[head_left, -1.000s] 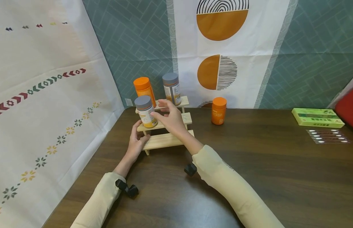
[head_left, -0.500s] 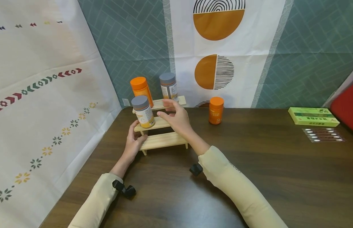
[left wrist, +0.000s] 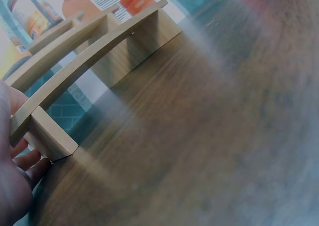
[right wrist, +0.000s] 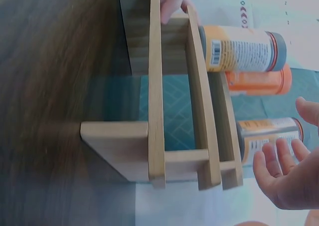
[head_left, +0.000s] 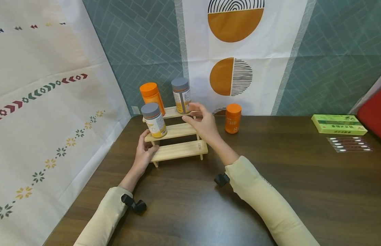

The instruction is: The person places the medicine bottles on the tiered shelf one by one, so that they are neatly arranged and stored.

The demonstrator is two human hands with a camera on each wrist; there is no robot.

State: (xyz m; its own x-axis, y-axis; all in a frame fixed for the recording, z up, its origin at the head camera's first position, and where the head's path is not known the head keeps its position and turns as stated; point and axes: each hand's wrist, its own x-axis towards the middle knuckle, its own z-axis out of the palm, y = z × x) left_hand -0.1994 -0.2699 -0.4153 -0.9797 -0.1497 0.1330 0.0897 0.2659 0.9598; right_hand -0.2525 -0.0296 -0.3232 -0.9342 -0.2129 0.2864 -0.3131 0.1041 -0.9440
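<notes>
A three-tier wooden display stand (head_left: 178, 150) stands on the table. My left hand (head_left: 142, 157) grips its left end, thumb by the lowest step and fingers further back; the left wrist view shows the fingers (left wrist: 27, 161) behind the end leg. On the middle step, at the left, is a grey-lidded supplement bottle (head_left: 156, 126). The top step bears an orange bottle (head_left: 152, 97) and, to its right, another grey-lidded bottle (head_left: 181, 97). My right hand (head_left: 206, 127) hovers by the stand's right end, fingers loosely bent, holding nothing; its fingertips lie close to the top-step grey-lidded bottle.
A smaller orange bottle (head_left: 233, 119) stands on the table right of the stand. Farther right lie a green box (head_left: 338, 124), a clear pack of cotton swabs (head_left: 350, 145) and a red object (head_left: 375, 106). Patterned cloths hang behind and at the left.
My right hand has let go of the middle-step grey-lidded bottle and moved right, toward the stand's right end. The left hand keeps its grip on the stand.
</notes>
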